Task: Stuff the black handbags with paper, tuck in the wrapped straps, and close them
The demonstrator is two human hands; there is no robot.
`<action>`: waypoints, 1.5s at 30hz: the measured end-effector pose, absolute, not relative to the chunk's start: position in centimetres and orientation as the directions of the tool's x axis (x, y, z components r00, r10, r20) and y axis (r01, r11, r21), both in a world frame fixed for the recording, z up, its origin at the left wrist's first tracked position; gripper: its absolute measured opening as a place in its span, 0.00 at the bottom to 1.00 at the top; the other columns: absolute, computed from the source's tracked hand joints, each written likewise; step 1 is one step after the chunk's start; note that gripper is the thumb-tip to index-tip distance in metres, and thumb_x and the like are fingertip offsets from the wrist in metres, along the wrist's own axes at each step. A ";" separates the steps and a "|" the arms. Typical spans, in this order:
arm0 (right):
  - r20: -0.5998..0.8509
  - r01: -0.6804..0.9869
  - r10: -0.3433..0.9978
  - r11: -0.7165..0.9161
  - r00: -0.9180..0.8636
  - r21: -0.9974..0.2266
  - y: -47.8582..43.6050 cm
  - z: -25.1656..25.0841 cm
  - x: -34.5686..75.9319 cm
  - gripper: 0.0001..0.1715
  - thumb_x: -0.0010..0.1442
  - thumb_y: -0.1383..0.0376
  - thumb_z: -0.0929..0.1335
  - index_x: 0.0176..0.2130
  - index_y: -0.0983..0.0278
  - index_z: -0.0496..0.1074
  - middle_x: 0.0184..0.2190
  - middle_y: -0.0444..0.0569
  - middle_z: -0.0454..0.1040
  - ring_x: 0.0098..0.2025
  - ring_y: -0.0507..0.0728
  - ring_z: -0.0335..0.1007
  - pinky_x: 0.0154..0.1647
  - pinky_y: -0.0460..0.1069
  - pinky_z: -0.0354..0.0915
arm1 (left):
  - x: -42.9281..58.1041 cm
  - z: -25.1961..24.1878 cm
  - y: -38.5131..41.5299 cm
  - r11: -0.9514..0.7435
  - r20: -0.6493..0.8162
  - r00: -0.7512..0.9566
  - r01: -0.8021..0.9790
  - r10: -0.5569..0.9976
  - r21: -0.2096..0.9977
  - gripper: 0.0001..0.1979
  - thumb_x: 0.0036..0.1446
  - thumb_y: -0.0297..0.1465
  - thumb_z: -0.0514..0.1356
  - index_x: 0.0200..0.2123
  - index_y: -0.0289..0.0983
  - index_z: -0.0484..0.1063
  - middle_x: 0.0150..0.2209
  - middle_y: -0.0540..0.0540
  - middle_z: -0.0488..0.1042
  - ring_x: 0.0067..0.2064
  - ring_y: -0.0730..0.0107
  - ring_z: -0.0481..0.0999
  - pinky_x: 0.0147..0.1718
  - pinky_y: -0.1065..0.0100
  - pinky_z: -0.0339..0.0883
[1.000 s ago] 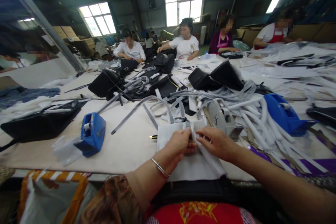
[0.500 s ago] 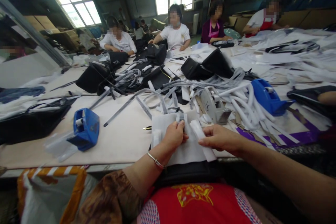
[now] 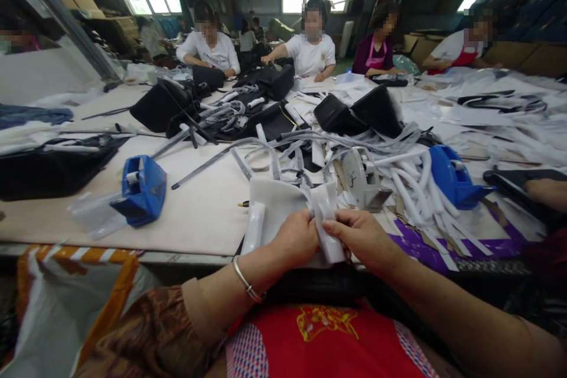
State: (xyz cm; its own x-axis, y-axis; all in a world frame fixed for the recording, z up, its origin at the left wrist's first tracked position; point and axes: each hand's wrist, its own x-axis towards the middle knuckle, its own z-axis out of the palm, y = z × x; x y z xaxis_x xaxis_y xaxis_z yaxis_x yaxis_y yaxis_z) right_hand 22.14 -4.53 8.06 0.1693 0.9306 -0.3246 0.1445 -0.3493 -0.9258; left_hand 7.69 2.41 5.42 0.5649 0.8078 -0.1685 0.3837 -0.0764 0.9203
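Note:
A white foam wrapping sheet lies in front of me at the table's front edge, over something black that shows underneath. Its right side is folded into a thick white flap. My left hand is closed at the left of this flap, its fingertips partly hidden behind the foam. From the right, my right hand pinches the flap, thumb on top. The two hands almost meet. Another white roll runs along the sheet's left side. A small black and gold tool pokes out beside it.
Blue tape dispensers stand left and right, a grey dispenser nearer the middle. Black bags, clear-wrapped straps and white foam strips heap beyond my hands. Several co-workers sit opposite. An orange-rimmed sack hangs low left.
My right hand has moved left with the foam flap, folding it over toward my left hand. The sheet's right side, flat before, is now gathered between the hands. The head view has shifted slightly.

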 end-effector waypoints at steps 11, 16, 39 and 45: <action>-0.327 0.020 0.903 -0.345 0.278 -0.938 -5.8 4.0 21.1 0.21 0.48 0.52 0.75 0.29 0.61 0.64 0.19 0.39 0.67 0.19 0.50 0.60 0.18 0.45 0.56 | 4.9 5.1 1.4 -0.119 -0.145 0.791 0.265 0.594 0.957 0.13 0.56 0.28 0.52 0.41 0.36 0.73 0.39 0.45 0.77 0.41 0.60 0.74 0.44 0.63 0.67; -0.301 0.025 0.882 -0.332 0.364 -0.943 -5.6 3.9 20.5 0.22 0.47 0.53 0.75 0.25 0.62 0.63 0.17 0.38 0.62 0.20 0.48 0.55 0.18 0.44 0.54 | 5.1 4.6 0.3 -0.231 -0.170 0.708 0.433 0.685 0.871 0.21 0.63 0.45 0.52 0.47 0.34 0.69 0.42 0.39 0.76 0.41 0.56 0.75 0.43 0.58 0.68; 0.126 0.762 0.958 -0.120 0.257 -0.636 -3.7 4.7 20.9 0.22 0.52 0.52 0.72 0.41 0.63 0.69 0.29 0.45 0.69 0.28 0.55 0.63 0.29 0.49 0.59 | 6.7 3.8 -1.0 -0.347 -0.188 0.653 0.599 0.734 0.722 0.17 0.66 0.38 0.47 0.42 0.36 0.72 0.38 0.38 0.79 0.38 0.56 0.79 0.35 0.61 0.71; 0.048 0.583 0.913 -0.217 0.405 -0.783 -2.4 2.9 20.3 0.18 0.54 0.51 0.70 0.34 0.63 0.70 0.28 0.45 0.73 0.31 0.56 0.68 0.32 0.49 0.62 | 6.5 4.2 -1.7 -0.318 -0.177 0.584 0.643 0.792 0.697 0.18 0.64 0.42 0.49 0.44 0.35 0.68 0.41 0.37 0.77 0.40 0.53 0.78 0.39 0.58 0.72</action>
State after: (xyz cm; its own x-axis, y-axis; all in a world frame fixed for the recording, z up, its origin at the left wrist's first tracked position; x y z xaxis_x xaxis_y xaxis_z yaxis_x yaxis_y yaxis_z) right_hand 20.34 -2.38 2.86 0.4050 0.9130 0.0484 0.5830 -0.2172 -0.7829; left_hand 6.46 -1.66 4.15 0.5842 0.7921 -0.1769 0.6426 -0.3183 0.6969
